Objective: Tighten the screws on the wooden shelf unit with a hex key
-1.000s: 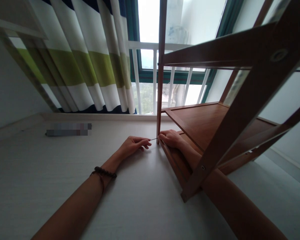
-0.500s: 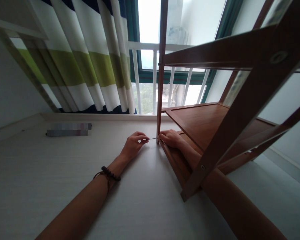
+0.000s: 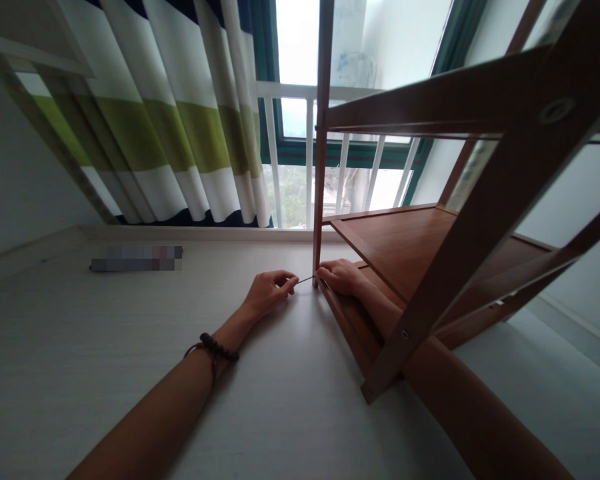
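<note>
My left hand [image 3: 269, 292] is closed in a pinch on a thin dark rod that looks like a hex key [image 3: 306, 279]. The rod's far tip meets the foot of a leg [image 3: 319, 193] of the brown wooden shelf rack [image 3: 347, 340]. My right hand [image 3: 339, 276] reaches in between the lower boards, its fingers curled at the inner side of the same leg where the bottom rail joins. Whatever its fingertips touch behind the leg is hidden. A dark bead bracelet [image 3: 219, 347] circles my left wrist.
The rack's thick near post [image 3: 460, 267] and middle shelf board [image 3: 400, 233] rise around my right forearm. A blurred flat object [image 3: 136, 259] lies on the pale floor [image 3: 105, 360]. Behind are a striped curtain [image 3: 155, 133] and a white window railing [image 3: 310, 160].
My left hand has dipped slightly and turned, so the rod now slants up toward the leg. The right hand and the rack have kept their place.
</note>
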The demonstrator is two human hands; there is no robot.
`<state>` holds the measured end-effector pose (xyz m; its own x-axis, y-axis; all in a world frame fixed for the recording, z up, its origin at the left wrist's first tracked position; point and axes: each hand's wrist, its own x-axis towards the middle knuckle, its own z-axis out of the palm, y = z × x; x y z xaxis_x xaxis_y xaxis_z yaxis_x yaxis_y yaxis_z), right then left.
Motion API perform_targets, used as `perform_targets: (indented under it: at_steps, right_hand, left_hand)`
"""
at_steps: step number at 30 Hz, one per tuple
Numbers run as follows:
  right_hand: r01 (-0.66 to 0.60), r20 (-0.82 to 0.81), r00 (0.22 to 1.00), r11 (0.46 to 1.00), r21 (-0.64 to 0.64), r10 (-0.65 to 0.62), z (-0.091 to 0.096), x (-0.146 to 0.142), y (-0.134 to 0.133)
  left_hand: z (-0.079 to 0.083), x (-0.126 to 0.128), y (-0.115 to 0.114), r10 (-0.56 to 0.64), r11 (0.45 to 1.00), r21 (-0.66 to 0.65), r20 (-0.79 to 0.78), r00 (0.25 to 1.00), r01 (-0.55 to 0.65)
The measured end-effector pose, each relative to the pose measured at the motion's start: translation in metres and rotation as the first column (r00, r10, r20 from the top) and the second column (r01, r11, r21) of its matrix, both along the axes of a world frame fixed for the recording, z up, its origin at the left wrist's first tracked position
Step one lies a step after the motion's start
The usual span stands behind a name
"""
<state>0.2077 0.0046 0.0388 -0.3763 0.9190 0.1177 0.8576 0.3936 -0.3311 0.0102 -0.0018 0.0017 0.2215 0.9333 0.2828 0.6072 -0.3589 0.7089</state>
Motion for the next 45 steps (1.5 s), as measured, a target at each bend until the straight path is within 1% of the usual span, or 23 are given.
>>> perform_targets:
  at_steps: [3,7,9,10,12,15,18,21,23,26,28,30,33,35,37,41,45]
  right_hand:
    - [0.014,0.009,1.000,1.000,0.003,-0.014,0.0004,-0.0012,0.0003]
    - [0.022,0.013,1.000,1.000,0.003,-0.022,0.0014,-0.0023,-0.0001]
    - [0.026,0.008,1.000,1.000,-0.005,-0.026,0.0019,-0.0022,-0.0006]
    - [0.026,0.008,1.000,1.000,-0.009,-0.026,0.0021,-0.0022,-0.0008]
    - [0.029,0.014,0.999,0.999,-0.015,-0.029,0.0023,-0.0020,-0.0009]
    - [0.027,0.023,0.999,1.000,-0.016,-0.027,0.0027,-0.0017,-0.0010]
    - [0.019,0.019,1.000,1.000,-0.016,-0.019,0.0032,-0.0013,-0.0016]
    - [0.008,0.010,1.000,1.000,-0.018,-0.008,0.0026,-0.0011,-0.0020]
    - [0.015,0.009,1.000,1.000,-0.013,-0.014,0.0015,-0.0013,-0.0016]
    - [0.023,0.016,1.000,1.000,0.000,-0.023,0.0002,-0.0019,-0.0006]
    - [0.021,0.016,1.000,1.000,0.004,-0.021,0.0004,-0.0021,-0.0004]
    - [0.025,0.014,1.000,1.000,0.004,-0.025,0.0013,-0.0022,-0.0007]
    - [0.023,0.015,1.000,1.000,-0.003,-0.023,0.0028,-0.0023,-0.0019]
    - [0.020,0.019,1.000,1.000,-0.006,-0.020,0.0030,-0.0024,-0.0024]
    - [0.023,0.022,1.000,1.000,-0.002,-0.023,0.0026,-0.0025,-0.0023]
    - [0.023,0.028,0.999,1.000,0.004,-0.023,0.0006,-0.0020,-0.0003]
    - [0.018,0.017,1.000,1.000,-0.001,-0.018,-0.0011,-0.0015,0.0016]
  left_hand:
    - [-0.0028,-0.0056,0.0043,0.032,0.998,0.052,-0.115,0.993,-0.026]
    - [-0.0066,-0.0089,0.0057,-0.025,0.996,0.075,-0.270,0.962,0.047]
    - [-0.0067,-0.0074,0.0044,-0.014,0.995,0.091,-0.284,0.959,0.041]
    - [-0.0062,-0.0064,0.0036,-0.001,0.996,0.090,-0.259,0.966,0.025]
    - [-0.0043,-0.0046,0.0021,0.001,0.999,0.053,-0.157,0.988,0.007]
    - [-0.0007,-0.0037,0.0006,-0.056,0.998,-0.035,-0.002,0.998,0.056]
    - [0.0002,-0.0038,0.0002,-0.106,0.989,-0.090,0.105,0.989,0.115]
    - [-0.0019,-0.0036,0.0012,-0.104,0.986,-0.109,0.204,0.974,0.128]
    - [-0.0033,-0.0034,0.0020,-0.077,0.988,-0.110,0.227,0.971,0.104]
    - [-0.0037,-0.0036,0.0022,-0.047,0.994,-0.088,0.178,0.983,0.063]
    - [-0.0031,-0.0040,0.0016,-0.042,0.995,-0.082,0.171,0.984,0.057]
    - [-0.0022,-0.0047,0.0009,-0.059,0.988,-0.126,0.230,0.971,0.090]
    - [-0.0013,-0.0066,0.0008,-0.083,0.957,-0.229,0.374,0.924,0.179]
    - [-0.0011,-0.0083,0.0017,-0.078,0.939,-0.268,0.445,0.892,0.216]
    - [-0.0010,-0.0098,0.0030,-0.072,0.928,-0.288,0.480,0.874,0.235]
    - [-0.0010,-0.0110,0.0050,-0.084,0.915,-0.311,0.475,0.876,0.256]
    - [-0.0025,-0.0090,0.0048,-0.097,0.928,-0.292,0.415,0.905,0.234]
